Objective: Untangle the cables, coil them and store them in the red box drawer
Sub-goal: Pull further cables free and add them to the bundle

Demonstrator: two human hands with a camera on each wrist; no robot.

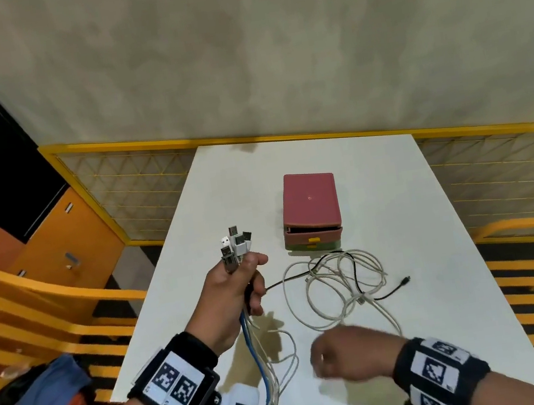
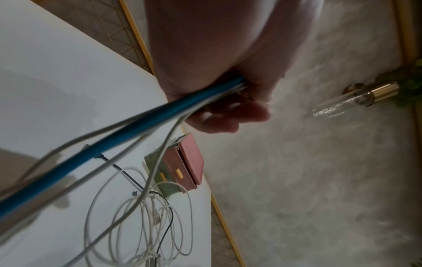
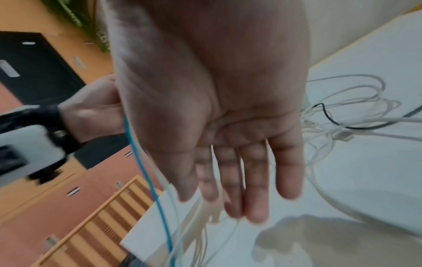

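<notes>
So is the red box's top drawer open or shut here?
Slightly open: the top drawer juts past the red box, with a dark gap above it.

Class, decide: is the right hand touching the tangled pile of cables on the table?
Apart. The head view shows the right hand open, nearer the person than the tangled pile, with bare table between them.

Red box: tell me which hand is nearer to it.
Left. The left hand is raised just left of the red box, gripping the cable plug ends. The right hand is open, fingers straight, at the table's near edge, with the loose cable tangle between.
</notes>
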